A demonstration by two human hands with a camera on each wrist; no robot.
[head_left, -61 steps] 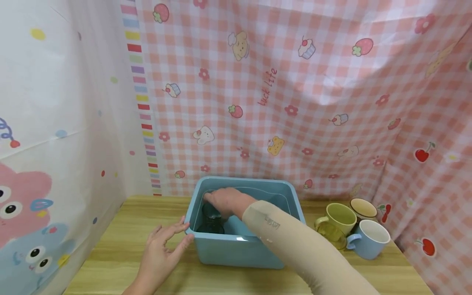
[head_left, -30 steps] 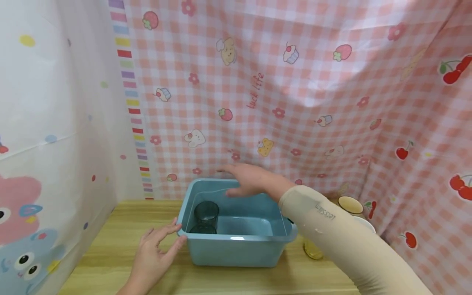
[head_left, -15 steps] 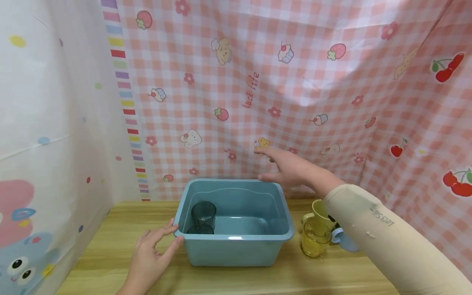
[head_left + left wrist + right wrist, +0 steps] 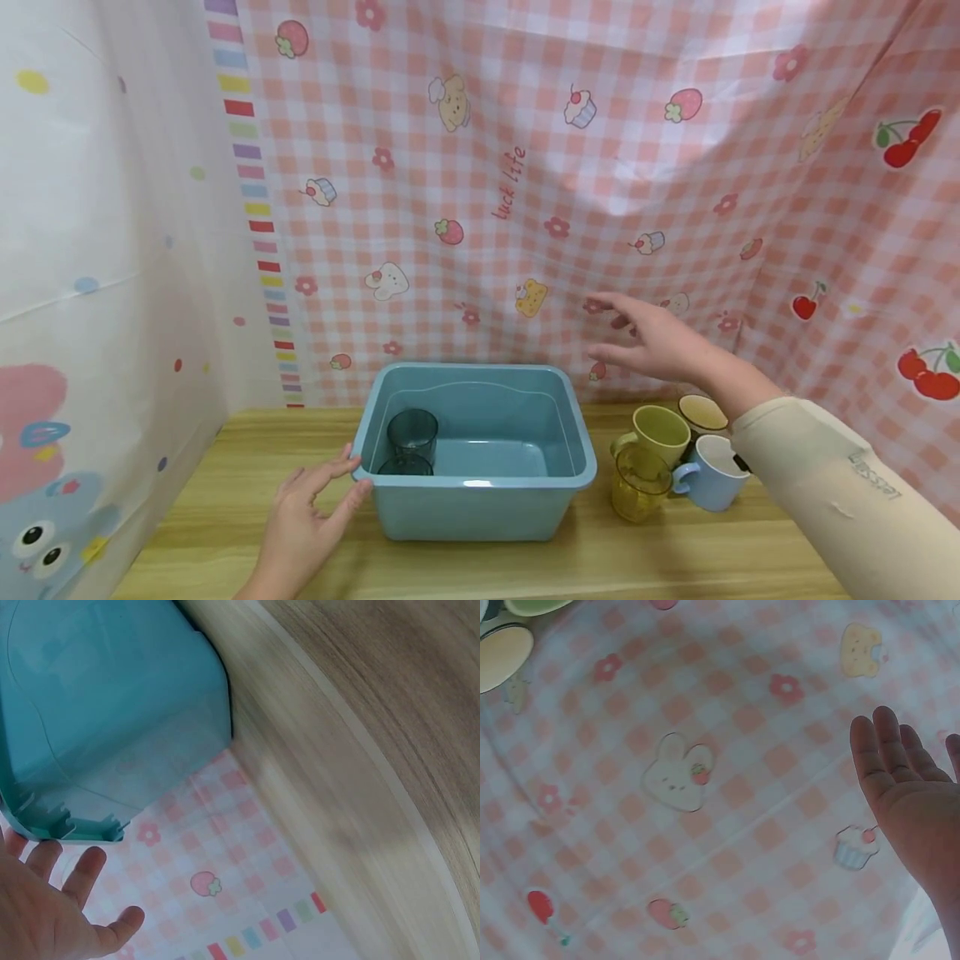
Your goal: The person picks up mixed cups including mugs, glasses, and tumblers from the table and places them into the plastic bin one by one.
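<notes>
My left hand (image 4: 303,512) touches the left front corner of a blue plastic tub (image 4: 472,512) with its fingertips, fingers loosely extended; the left wrist view shows those fingers (image 4: 84,877) right at the rim. Inside the tub, at its left end, two dark tinted glasses (image 4: 412,429) sit one behind the other. My right hand (image 4: 652,337) is in the air right of the tub, above the cups, holding nothing, with thumb and fingers spread apart. Below it are a yellow-green mug (image 4: 660,433), an amber glass cup (image 4: 640,492) and a light blue mug (image 4: 716,479).
A cup with a cream inside (image 4: 702,412) stands behind the blue mug, close against the others. Pink checked cloth (image 4: 480,167) hangs behind the wooden table (image 4: 225,517), and a white patterned curtain (image 4: 135,208) hangs at the left.
My right hand has come up out of the tub, leaving the dark glasses inside, and has moved right until it is over the cups. My left hand has stayed at the tub's corner.
</notes>
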